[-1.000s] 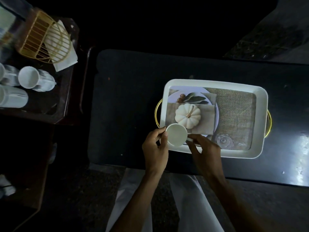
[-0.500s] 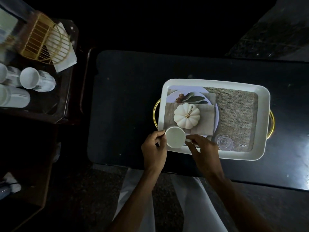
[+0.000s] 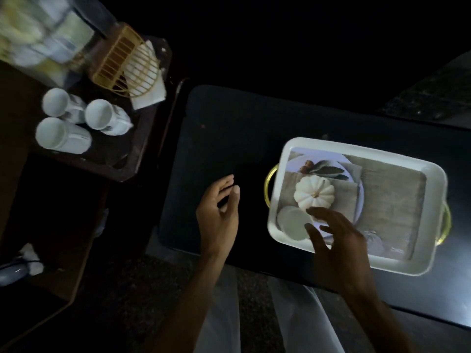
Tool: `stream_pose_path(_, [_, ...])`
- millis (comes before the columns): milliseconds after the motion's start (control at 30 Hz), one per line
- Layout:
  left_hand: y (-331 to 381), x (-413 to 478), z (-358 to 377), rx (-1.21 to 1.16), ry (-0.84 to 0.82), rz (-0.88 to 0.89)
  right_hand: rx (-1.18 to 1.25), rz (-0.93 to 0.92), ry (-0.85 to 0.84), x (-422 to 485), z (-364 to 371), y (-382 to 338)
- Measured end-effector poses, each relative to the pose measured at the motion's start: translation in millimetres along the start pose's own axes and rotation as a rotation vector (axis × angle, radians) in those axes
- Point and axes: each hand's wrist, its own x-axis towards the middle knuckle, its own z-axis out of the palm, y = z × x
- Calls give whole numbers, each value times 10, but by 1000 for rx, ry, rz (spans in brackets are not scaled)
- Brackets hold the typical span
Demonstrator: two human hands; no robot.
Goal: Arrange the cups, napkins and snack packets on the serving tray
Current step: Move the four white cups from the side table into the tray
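A white serving tray [image 3: 293,146] with gold handles lies on the dark table [image 3: 229,128]; its floor carries a printed picture of a pumpkin and burlap. One white cup [image 3: 293,222] stands in the tray's near left corner. My right hand [image 3: 336,240] hovers just right of that cup with fingers spread, holding nothing. My left hand [image 3: 219,215] is over the bare table left of the tray, open and empty. Three more white cups [image 3: 61,133] rest on the side table at the left, beside a gold wire holder [image 3: 122,64] with white napkins [image 3: 147,95].
The brown side table [image 3: 122,164] stands at the far left, with blurred pale packets [image 3: 38,39] at its back corner. A gap separates it from the dark table. The floor below is dark speckled stone.
Both hands have let go of the cup, which now stands in the tray. My left hand has moved left off the tray. The view has swung leftward.
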Motion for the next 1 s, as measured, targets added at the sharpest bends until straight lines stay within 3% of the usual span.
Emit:
stream_pose_path(500, [382,1315,-1850,59,366,169,217,-110,-110,1049,1508,-1707])
stream_pose_path(667, [340,1678,-2023,16,341,127,270,-184,-142,1425,2013,-2224])
stream_pose_path(1000, [286,1973,-2080,12,201,74,253,-146,-176,1708,2556,-2587])
